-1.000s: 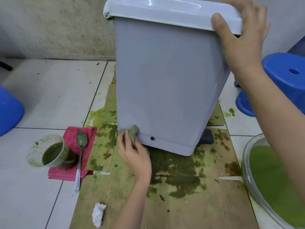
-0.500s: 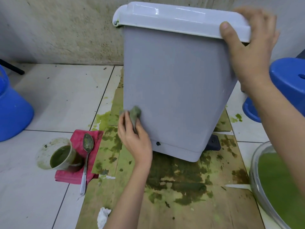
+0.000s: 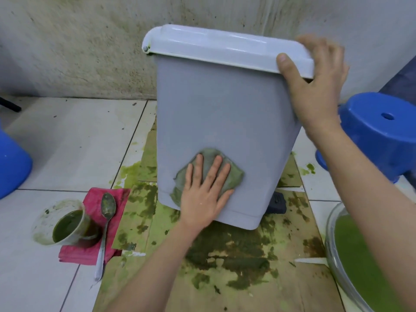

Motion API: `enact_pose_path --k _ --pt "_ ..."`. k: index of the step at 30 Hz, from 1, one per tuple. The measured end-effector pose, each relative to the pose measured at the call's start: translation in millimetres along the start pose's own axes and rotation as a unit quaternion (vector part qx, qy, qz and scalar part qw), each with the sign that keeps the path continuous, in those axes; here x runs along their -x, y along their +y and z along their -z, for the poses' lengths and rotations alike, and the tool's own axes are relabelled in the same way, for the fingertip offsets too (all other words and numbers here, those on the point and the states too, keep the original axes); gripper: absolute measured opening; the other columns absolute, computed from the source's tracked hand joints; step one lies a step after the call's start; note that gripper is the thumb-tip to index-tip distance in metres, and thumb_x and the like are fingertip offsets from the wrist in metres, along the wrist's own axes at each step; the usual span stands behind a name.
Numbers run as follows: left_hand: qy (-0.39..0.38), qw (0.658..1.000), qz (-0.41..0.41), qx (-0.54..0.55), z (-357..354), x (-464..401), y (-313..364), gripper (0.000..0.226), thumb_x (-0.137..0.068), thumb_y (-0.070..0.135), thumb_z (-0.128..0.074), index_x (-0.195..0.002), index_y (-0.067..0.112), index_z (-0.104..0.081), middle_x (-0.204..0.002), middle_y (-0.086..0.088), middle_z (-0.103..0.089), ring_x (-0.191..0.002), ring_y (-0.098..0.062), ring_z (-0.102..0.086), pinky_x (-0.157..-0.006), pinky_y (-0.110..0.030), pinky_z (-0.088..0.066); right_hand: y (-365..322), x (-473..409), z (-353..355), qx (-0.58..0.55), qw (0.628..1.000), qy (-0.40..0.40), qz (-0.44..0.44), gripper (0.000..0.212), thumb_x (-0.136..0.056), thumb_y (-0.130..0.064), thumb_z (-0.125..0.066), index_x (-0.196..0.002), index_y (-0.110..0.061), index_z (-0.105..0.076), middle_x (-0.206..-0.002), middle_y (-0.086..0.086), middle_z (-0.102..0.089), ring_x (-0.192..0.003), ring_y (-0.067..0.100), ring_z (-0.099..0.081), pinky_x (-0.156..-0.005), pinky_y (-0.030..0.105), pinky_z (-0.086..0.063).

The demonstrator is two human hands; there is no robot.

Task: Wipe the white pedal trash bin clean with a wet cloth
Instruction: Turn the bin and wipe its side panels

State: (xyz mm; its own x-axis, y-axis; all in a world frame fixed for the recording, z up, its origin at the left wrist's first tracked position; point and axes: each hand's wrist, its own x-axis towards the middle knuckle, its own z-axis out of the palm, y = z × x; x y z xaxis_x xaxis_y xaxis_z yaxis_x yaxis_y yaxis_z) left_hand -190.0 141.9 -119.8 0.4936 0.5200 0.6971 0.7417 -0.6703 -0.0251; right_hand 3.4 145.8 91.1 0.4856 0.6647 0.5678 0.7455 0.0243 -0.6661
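Note:
The white pedal trash bin (image 3: 225,113) stands tilted on stained cardboard, its lid closed and its black pedal (image 3: 278,204) showing at the lower right. A green-stained wet cloth (image 3: 234,174) lies spread flat on the lower part of the bin's side. My left hand (image 3: 204,190) presses on the cloth with straight, spread fingers. At the right corner of the lid my right hand (image 3: 315,86) grips the rim, thumb on the near edge and fingers over the top.
Green-stained cardboard (image 3: 225,266) covers the floor under the bin. A cup of green liquid (image 3: 65,224) and a spoon (image 3: 105,226) sit on a red cloth (image 3: 94,251) at left. A blue stool (image 3: 380,131) and a bowl of green liquid (image 3: 364,262) are at right, a blue tub (image 3: 11,165) far left.
My left hand has moved up and rightward from the bin's lower left corner onto its side, and the cloth has gone from bunched to spread flat under the palm. The right hand stays on the lid.

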Motion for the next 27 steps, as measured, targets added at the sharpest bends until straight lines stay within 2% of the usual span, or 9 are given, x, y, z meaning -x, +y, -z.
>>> enact_pose_path --k 2,6,9,11,14,16,19,22,27 --pt "0.008 0.997 -0.063 -0.031 4.2 -28.4 -20.5 0.056 -0.100 0.047 -0.031 -0.149 0.021 -0.022 -0.152 -0.001 -0.026 -0.142 -0.034 -0.016 -0.114 -0.051 -0.018 1.0 -3.8 -0.2 -0.002 1.000 -0.016 -0.008 0.041 -0.089 -0.050 -0.052 -0.125 -0.032 -0.052 -0.118 -0.013 -0.034 -0.124 0.017 -0.032 -0.094 0.021 -0.027" --pt "0.037 0.999 0.000 0.023 15.8 -89.2 -0.3 0.054 -0.099 0.044 -0.034 -0.147 0.019 -0.030 -0.152 -0.004 -0.034 -0.142 -0.036 -0.015 -0.114 -0.056 -0.018 3.5 -11.8 1.2 -0.006 0.999 -0.040 -0.018 0.041 -0.088 -0.052 -0.051 -0.124 -0.034 -0.052 -0.117 -0.015 -0.032 -0.124 0.017 -0.031 -0.100 0.028 -0.031" --pt "0.022 0.999 -0.018 0.031 11.8 -90.4 34.1 0.053 -0.098 0.041 -0.035 -0.147 0.020 -0.028 -0.151 -0.003 -0.036 -0.142 -0.040 -0.017 -0.113 -0.059 -0.017 3.0 -13.7 -1.7 -0.013 0.999 -0.032 -0.032 0.038 -0.088 -0.050 -0.052 -0.122 -0.033 -0.053 -0.116 -0.014 -0.033 -0.123 0.018 -0.031 -0.098 0.027 -0.031" --pt "-0.004 0.992 -0.129 0.005 3.2 -70.9 54.7 0.052 -0.096 0.035 -0.042 -0.146 0.021 -0.033 -0.150 0.000 -0.039 -0.141 -0.038 -0.022 -0.113 -0.059 -0.015 0.2 -16.3 -4.5 -0.010 0.999 -0.023 -0.046 0.037 -0.087 -0.049 -0.052 -0.120 -0.032 -0.053 -0.115 -0.014 -0.034 -0.121 0.017 -0.033 -0.098 0.029 -0.034" --pt "-0.125 0.915 -0.359 -0.132 -4.9 -21.3 74.7 0.053 -0.094 0.028 -0.040 -0.146 0.019 -0.037 -0.150 -0.002 -0.039 -0.143 -0.027 -0.024 -0.114 -0.057 -0.001 -0.5 -11.5 -2.6 -0.013 0.999 -0.023 -0.039 0.038 -0.087 -0.052 -0.051 -0.121 -0.034 -0.052 -0.116 -0.014 -0.036 -0.119 0.014 -0.033 -0.098 0.030 -0.036" --pt "-0.156 0.901 -0.373 -0.160 -8.0 4.4 68.0 0.053 -0.093 0.026 -0.035 -0.146 0.018 -0.037 -0.152 -0.001 -0.036 -0.144 -0.021 -0.022 -0.114 -0.055 0.005 3.5 -4.7 3.1 -0.008 0.999 -0.031 -0.011 0.039 -0.088 -0.054 -0.050 -0.123 -0.036 -0.051 -0.116 -0.015 -0.035 -0.118 0.014 -0.033 -0.096 0.025 -0.033" --pt "-0.109 0.895 -0.409 -0.138 -5.2 13.3 37.3 0.056 -0.094 0.017 -0.036 -0.149 0.019 -0.027 -0.156 0.004 -0.026 -0.145 -0.018 -0.014 -0.116 -0.052 0.002 8.0 -2.2 7.3 0.002 0.999 -0.040 0.007 0.040 -0.089 -0.053 -0.050 -0.126 -0.036 -0.049 -0.116 -0.015 -0.036 -0.118 0.013 -0.033 -0.094 0.021 -0.030" --pt "-0.039 0.925 -0.364 -0.103 10.1 -13.3 6.8 0.059 -0.094 0.004 -0.032 -0.149 0.024 -0.025 -0.154 0.010 -0.025 -0.141 -0.018 -0.021 -0.114 -0.049 -0.012 7.0 -6.8 4.1 -0.017 0.999 -0.044 -0.011 0.041 -0.089 -0.052 -0.051 -0.126 -0.035 -0.050 -0.119 -0.015 -0.037 -0.120 0.012 -0.032 -0.095 0.020 -0.031" --pt "0.072 0.997 -0.028 -0.003 31.2 -104.7 -14.3 0.043 -0.102 0.029 -0.041 -0.144 0.018 -0.041 -0.149 -0.001 -0.041 -0.138 -0.037 -0.032 -0.111 -0.052 -0.028 3.9 -8.6 -2.9 -0.032 0.999 -0.018 -0.020 0.040 -0.086 -0.051 -0.052 -0.121 -0.032 -0.054 -0.116 -0.014 -0.038 -0.121 0.015 -0.036 -0.088 0.001 -0.023"
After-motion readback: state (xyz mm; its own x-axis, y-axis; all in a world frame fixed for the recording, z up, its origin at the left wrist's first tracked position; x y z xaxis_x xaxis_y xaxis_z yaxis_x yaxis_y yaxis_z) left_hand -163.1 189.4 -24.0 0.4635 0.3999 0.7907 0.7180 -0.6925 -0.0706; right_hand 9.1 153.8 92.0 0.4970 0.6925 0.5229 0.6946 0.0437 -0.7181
